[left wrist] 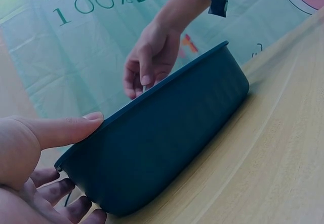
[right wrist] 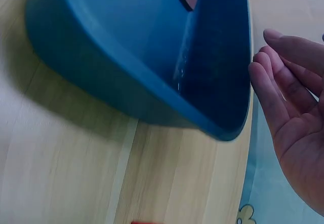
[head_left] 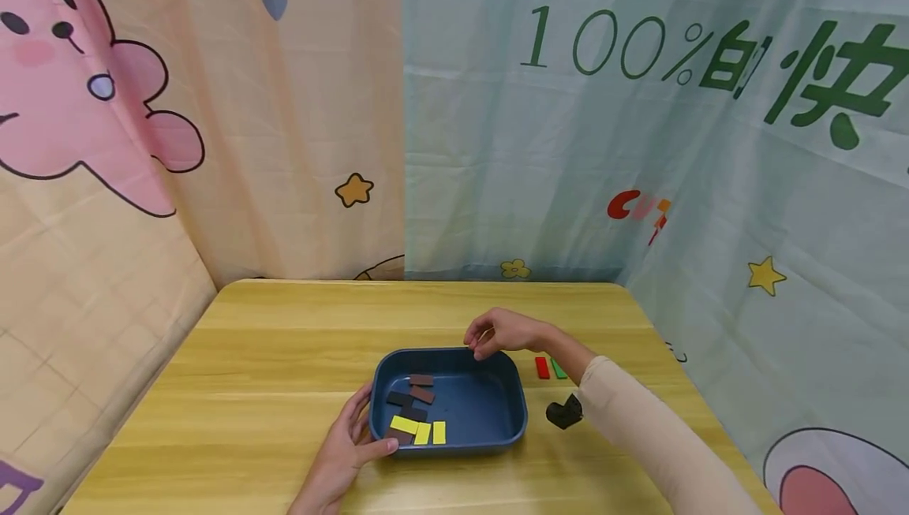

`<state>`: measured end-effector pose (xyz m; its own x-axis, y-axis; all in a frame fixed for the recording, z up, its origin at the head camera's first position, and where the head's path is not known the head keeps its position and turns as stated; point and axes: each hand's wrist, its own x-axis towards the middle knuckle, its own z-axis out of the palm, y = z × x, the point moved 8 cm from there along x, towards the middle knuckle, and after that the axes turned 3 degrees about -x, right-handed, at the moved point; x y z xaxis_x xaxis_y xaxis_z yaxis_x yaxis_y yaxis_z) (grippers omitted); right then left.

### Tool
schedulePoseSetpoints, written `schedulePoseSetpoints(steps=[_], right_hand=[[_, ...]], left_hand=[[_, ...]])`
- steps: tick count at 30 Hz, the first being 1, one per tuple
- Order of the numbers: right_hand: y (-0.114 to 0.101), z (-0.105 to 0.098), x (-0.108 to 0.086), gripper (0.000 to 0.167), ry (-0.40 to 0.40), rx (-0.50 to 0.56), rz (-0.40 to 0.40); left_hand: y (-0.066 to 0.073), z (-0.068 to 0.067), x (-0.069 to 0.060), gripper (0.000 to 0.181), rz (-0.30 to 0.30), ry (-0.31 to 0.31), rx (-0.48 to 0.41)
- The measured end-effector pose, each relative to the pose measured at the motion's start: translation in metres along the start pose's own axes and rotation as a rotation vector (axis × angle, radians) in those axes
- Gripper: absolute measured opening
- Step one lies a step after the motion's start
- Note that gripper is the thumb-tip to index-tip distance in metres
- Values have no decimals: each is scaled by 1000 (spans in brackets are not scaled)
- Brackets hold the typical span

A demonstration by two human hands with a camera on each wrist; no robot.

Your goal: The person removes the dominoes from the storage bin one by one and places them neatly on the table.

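Observation:
A dark blue rectangular tub (head_left: 490, 445) stands on the table, holding several small flat tiles. Brown tiles (head_left: 422, 394), black tiles (head_left: 400, 399) and yellow tiles (head_left: 439, 432) lie in its left half. My left hand (head_left: 341, 448) grips the tub's near left corner, thumb over the rim and fingers against the outer wall (left wrist: 152, 148). Over the far right rim, my right hand (head_left: 507, 331) hovers with loosely bent fingers. In the right wrist view, its thumb is apart from the fingers (right wrist: 268, 87), and I see nothing held between them.
A red tile (head_left: 543, 367) and a green tile (head_left: 559, 369) lie on the table right of the tub, partly under the right forearm. A black device (head_left: 564, 412) sits by the right sleeve (head_left: 639, 428). Printed curtains (head_left: 511, 184) hang behind the wooden table (head_left: 284, 326).

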<state>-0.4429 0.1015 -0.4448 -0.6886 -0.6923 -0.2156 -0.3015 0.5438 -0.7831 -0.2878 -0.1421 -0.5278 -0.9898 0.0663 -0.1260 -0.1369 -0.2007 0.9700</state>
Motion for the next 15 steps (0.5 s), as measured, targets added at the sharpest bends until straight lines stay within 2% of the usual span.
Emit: schedulePoseSetpoints(steps=[15], right_hand=[[-30,43,26,26,-167,-82,-46]], left_hand=[[1,0,-1,97,-2,-22,-20]])
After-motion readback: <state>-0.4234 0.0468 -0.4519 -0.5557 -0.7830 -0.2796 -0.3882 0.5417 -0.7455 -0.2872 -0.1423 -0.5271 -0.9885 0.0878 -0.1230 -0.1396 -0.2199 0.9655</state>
